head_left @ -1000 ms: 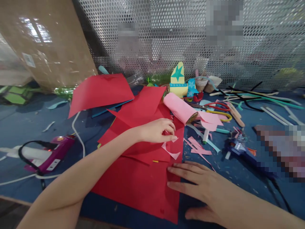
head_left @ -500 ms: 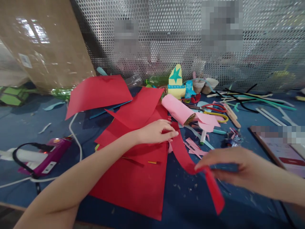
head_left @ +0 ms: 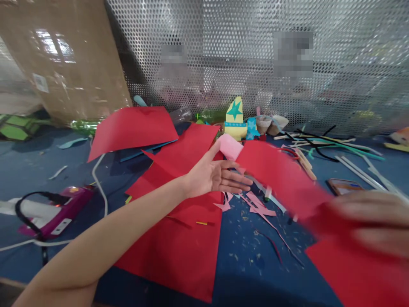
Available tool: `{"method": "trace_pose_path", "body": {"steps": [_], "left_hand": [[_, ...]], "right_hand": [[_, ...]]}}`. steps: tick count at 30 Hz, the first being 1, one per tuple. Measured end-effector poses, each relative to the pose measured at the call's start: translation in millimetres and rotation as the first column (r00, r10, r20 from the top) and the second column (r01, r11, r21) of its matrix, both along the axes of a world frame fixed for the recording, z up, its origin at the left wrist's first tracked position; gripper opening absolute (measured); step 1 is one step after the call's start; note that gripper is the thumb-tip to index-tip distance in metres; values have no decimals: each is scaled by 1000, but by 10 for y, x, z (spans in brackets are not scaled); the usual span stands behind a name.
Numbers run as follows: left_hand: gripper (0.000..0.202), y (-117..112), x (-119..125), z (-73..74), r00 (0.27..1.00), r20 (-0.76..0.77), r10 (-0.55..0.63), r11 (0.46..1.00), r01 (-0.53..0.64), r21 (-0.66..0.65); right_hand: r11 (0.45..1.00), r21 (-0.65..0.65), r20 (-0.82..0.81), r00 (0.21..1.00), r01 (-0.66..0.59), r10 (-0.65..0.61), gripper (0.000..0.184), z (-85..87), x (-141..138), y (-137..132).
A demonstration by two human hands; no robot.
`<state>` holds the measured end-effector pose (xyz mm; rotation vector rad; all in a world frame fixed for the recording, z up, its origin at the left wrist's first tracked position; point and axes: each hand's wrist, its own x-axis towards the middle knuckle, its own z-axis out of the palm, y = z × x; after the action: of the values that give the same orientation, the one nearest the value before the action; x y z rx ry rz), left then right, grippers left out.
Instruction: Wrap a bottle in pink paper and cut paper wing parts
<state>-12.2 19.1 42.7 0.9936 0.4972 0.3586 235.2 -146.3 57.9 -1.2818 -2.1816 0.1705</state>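
Observation:
My left hand (head_left: pixel 217 175) hovers above the red paper sheets (head_left: pixel 179 251) on the blue table (head_left: pixel 249 260). It is open, palm turned right, fingers stretched out, holding nothing. A pink paper roll (head_left: pixel 230 146) lies just behind its fingertips. My right hand (head_left: pixel 373 219) is at the right edge, smeared by motion. It grips a large red paper sheet (head_left: pixel 277 175), which is lifted off the table and stretches from beside the pink roll down to the lower right corner. Pink paper scraps (head_left: pixel 260 207) lie under the lifted sheet.
A purple glue gun (head_left: pixel 60 209) with cables lies at the left. A phone (head_left: pixel 343 186), long paper strips and sticks (head_left: pixel 335 145) are at the right. A yellow cone with a teal star (head_left: pixel 234 117) stands at the back. Behind are a cardboard box (head_left: pixel 64 55) and a perforated metal screen (head_left: pixel 255 51).
My right hand took hold of a red sheet's edge and pulled it up and to the right. My left hand let go of the paper and opened.

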Motion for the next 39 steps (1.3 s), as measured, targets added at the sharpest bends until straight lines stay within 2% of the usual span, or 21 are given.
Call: {"method": "trace_pose_path", "body": {"steps": [3, 5, 7, 10, 13, 16, 19, 21, 26, 29, 32, 34, 36, 39], "left_hand": [[51, -42, 24, 26, 978, 118, 175, 985, -175, -14], [39, -41, 32, 24, 943, 134, 303, 950, -310, 33], [31, -6, 28, 1, 886, 146, 440, 889, -453, 70], [22, 80, 7, -55, 791, 118, 600, 788, -610, 85], [23, 157, -16, -98, 732, 56, 679, 719, -678, 153], [27, 210, -37, -118, 708, 48, 705, 685, -697, 212], [30, 248, -60, -119, 693, 57, 719, 662, -708, 246], [32, 268, -76, -112, 694, 53, 718, 660, -704, 263], [38, 309, -120, -99, 728, -20, 686, 676, -626, 387], [37, 330, -145, -112, 724, -28, 690, 634, -584, 508], [31, 337, -157, -121, 743, -31, 669, 592, -507, 627], [26, 331, -159, -115, 767, -55, 639, 587, -440, 680], [23, 322, -163, -98, 804, -95, 588, 622, -374, 688], [23, 309, -182, -64, 881, -191, 433, 729, -217, 649]], "right_hand": [[969, 14, 4, 969, -247, 247, 46, 43, -210, 105], [951, -10, 3, 951, -310, 310, 40, 26, -285, 229], [967, -36, -8, 968, -250, 250, 30, -15, -268, 348], [995, -97, -61, 998, -39, 33, 10, -70, -122, 481], [986, -123, -128, 983, 115, -131, 11, -92, 39, 569], [957, -247, -187, 961, 154, -203, 18, -109, 161, 642], [878, -446, -226, 927, 175, -299, 35, -124, 264, 705], [846, -486, -199, 915, 219, -352, 39, -124, 329, 738], [841, -408, -205, 863, 354, -463, 37, -129, 479, 809], [831, -381, -328, 781, 405, -531, 35, -172, 552, 849], [834, -374, -462, 698, 406, -547, 34, -199, 586, 874], [841, -350, -542, 642, 413, -542, 34, -189, 581, 880], [846, -320, -607, 592, 427, -529, 34, -163, 563, 877], [851, -311, -670, 537, 423, -512, 33, -126, 533, 866]]}}
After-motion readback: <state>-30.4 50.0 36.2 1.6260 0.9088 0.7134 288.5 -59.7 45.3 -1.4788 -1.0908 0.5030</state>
